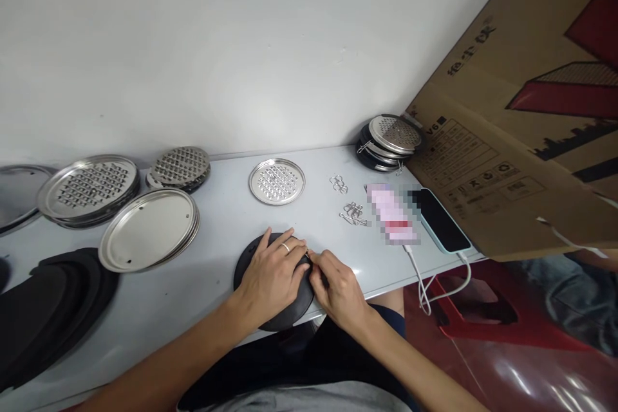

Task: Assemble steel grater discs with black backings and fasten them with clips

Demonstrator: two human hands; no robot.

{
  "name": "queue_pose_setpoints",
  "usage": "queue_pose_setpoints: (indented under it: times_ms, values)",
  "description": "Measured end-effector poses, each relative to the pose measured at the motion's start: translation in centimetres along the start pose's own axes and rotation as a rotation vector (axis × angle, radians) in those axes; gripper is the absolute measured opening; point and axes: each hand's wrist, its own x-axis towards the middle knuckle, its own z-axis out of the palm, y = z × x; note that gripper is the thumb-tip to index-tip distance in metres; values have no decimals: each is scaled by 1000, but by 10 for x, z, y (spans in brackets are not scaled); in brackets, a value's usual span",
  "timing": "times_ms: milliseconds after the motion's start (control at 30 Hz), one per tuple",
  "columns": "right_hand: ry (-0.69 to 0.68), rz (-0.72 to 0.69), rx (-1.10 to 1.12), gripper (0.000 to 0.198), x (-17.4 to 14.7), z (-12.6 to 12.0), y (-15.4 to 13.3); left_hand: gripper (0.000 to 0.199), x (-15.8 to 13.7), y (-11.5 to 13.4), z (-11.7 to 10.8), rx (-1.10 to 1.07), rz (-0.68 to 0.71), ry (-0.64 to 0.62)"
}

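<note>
Along a pale wall [217, 45] stretches a light grey table [217, 206], with a printed cardboard box [512, 135] standing at its right end. Dark curved pieces [38, 315] overlap at the left, just in front of the grater plates [94, 190] and the plain metal plates [145, 232], which sit piled up.

Near the person, at the table's front edge, lies the black disc [299, 309] — round, flat and matte, much of it hidden by the hands. Its near rim reaches that front edge; open tabletop lies between it and the plain plates to the left, and more behind it, up to a single grater plate [277, 181]. On the right the room is tighter — a pale-cased phone [444, 222] stands beyond the clips, its white cable [466, 273] hanging over the edge.

The left hand [273, 273] rests spread across the disc's top (a ring [286, 247] on one finger). The right hand [338, 286] is curled at the disc's right rim, thumb and fingers pinching a small metal piece [308, 253], mostly covered. Wire clips [354, 210], loosely heaped, lie farther back.
</note>
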Motion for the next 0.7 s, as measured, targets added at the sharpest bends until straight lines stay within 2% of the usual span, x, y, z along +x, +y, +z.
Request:
queue_pose_setpoints:
  times_ms: [233,700]
  values:
    - [-32,16,3,26,0,-2,-3,25,1,0,-3,-3,29,-27]
    - [101,218,139,28,-10,4,-26,23,6,0,-4,-33,53,-4]
